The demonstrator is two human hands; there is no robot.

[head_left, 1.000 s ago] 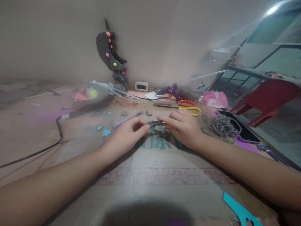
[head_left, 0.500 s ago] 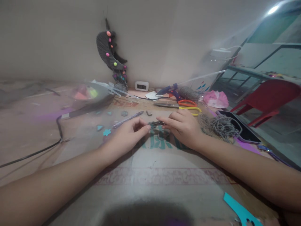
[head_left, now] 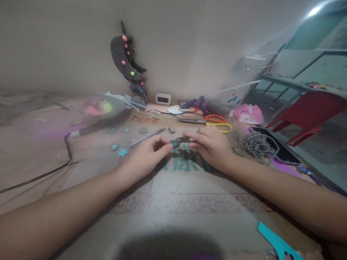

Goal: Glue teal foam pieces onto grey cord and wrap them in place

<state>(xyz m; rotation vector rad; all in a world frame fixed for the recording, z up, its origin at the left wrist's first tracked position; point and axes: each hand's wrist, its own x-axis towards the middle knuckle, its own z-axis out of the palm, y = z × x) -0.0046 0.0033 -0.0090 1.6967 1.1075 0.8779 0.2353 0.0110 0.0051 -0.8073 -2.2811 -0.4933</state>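
Note:
My left hand [head_left: 151, 150] is closed, thumb and fingertips pinching a small grey yarn piece with a teal spot [head_left: 175, 143] above the table. My right hand [head_left: 213, 146] grips small dark scissors [head_left: 185, 139], their blades pointing left at that piece. The blades look parted, though the fine detail is blurred. A loop of grey yarn [head_left: 187, 154] hangs below the scissors. Left of my left hand lie a teal flower cutout [head_left: 123, 152], a grey-edged teal triangle [head_left: 114, 147] and a pen [head_left: 148, 137]. A small curved grey piece [head_left: 171, 130] lies just beyond the hands.
Large scissors with orange and yellow handles [head_left: 217, 124] and a glue gun [head_left: 199, 104] lie behind. Tangled grey yarn [head_left: 255, 146] rests on a dark tray-like object [head_left: 284, 150] at right. A small clock [head_left: 163, 99] stands by the wall. A teal cutout sheet [head_left: 276, 240] lies near the front.
The scissors' blades have spread apart and my right fingers have opened slightly. The teal spot on the yarn piece shows more clearly. My left hand has barely moved.

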